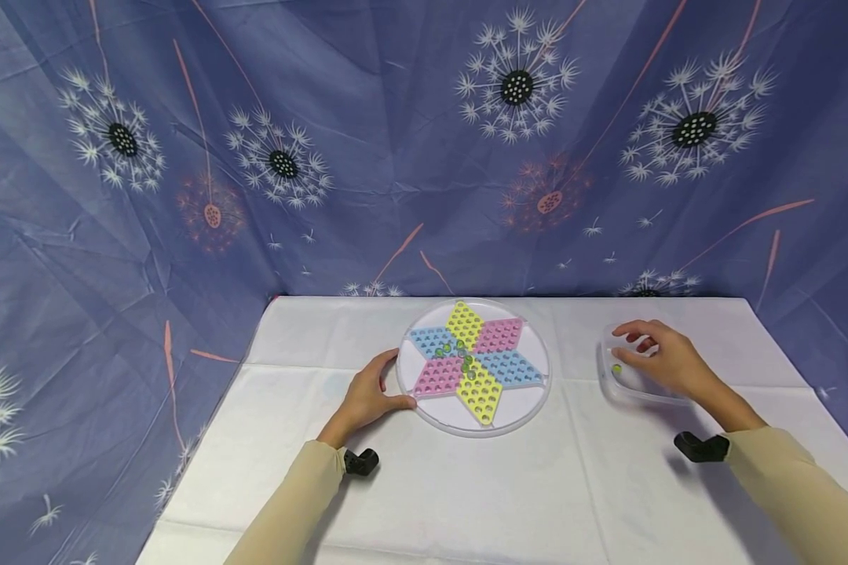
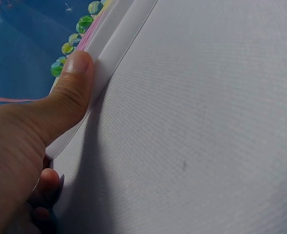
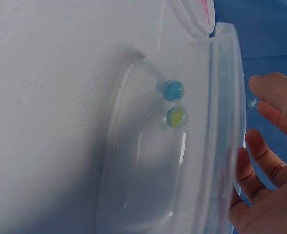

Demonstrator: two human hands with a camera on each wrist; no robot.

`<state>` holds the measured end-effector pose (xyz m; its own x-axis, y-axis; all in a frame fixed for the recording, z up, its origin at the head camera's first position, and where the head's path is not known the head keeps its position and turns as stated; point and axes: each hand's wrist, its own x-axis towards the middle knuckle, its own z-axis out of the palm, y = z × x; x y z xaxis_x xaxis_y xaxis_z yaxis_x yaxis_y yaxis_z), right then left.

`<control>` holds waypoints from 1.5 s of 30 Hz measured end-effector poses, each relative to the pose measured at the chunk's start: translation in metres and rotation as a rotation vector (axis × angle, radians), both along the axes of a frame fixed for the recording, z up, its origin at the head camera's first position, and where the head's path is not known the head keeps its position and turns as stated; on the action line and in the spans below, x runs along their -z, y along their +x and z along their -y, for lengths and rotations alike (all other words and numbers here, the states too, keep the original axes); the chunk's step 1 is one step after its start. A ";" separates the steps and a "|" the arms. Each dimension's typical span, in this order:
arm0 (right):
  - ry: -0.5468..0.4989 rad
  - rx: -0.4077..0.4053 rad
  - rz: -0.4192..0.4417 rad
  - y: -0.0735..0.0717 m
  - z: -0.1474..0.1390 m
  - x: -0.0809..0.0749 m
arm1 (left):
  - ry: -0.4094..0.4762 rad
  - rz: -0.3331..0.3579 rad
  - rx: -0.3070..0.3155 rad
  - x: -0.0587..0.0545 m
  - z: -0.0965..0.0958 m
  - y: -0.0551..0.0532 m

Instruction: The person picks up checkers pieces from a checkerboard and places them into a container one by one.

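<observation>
- Game board [image 1: 482, 399] touched at rim by left hand [image 1: 367, 395]; fingers spread.
- Right hand [image 1: 660, 362] held over clear box [image 1: 636, 392], fingers parted; two marbles [image 3: 176, 118] seen inside.

Head view faces forward-down; closer wrist views share its board [image 1: 520, 403] (left), box [image 1: 639, 394] (right).

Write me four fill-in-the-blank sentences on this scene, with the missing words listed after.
1. The person's ____ hand holds the Chinese checkers board.
2. The board's star has yellow, pink and ____ points.
3. In the right wrist view, ____ marbles show in the clear plastic container near the right hand.
4. The cloth beneath the board and container is ____.
Missing words: left; blue; two; white.
</observation>
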<state>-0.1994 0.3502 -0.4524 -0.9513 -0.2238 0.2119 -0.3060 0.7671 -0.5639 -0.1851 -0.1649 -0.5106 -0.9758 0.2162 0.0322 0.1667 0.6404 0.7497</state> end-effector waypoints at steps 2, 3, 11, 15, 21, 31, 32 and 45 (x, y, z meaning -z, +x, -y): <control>-0.011 -0.007 -0.027 -0.001 0.002 -0.002 | -0.004 0.001 0.001 -0.001 0.000 0.000; -0.016 -0.007 -0.037 -0.001 0.003 -0.003 | -0.007 0.002 0.002 -0.001 0.000 0.000; -0.033 0.004 -0.076 -0.004 0.014 -0.010 | -0.023 0.008 -0.003 -0.001 0.000 0.000; -0.037 -0.016 -0.089 -0.006 0.020 -0.014 | -0.028 0.010 -0.003 -0.002 0.000 0.000; -0.049 -0.033 -0.075 -0.010 0.032 -0.019 | -0.020 0.014 -0.012 -0.002 0.000 0.000; -0.067 -0.113 -0.154 -0.016 0.053 -0.022 | -0.023 0.010 0.000 0.000 0.000 -0.001; -0.071 -0.117 -0.151 -0.017 0.056 -0.022 | -0.025 0.008 -0.001 0.000 0.001 -0.001; -0.105 -0.158 -0.089 -0.024 0.091 -0.022 | -0.028 0.013 -0.006 0.001 0.000 -0.002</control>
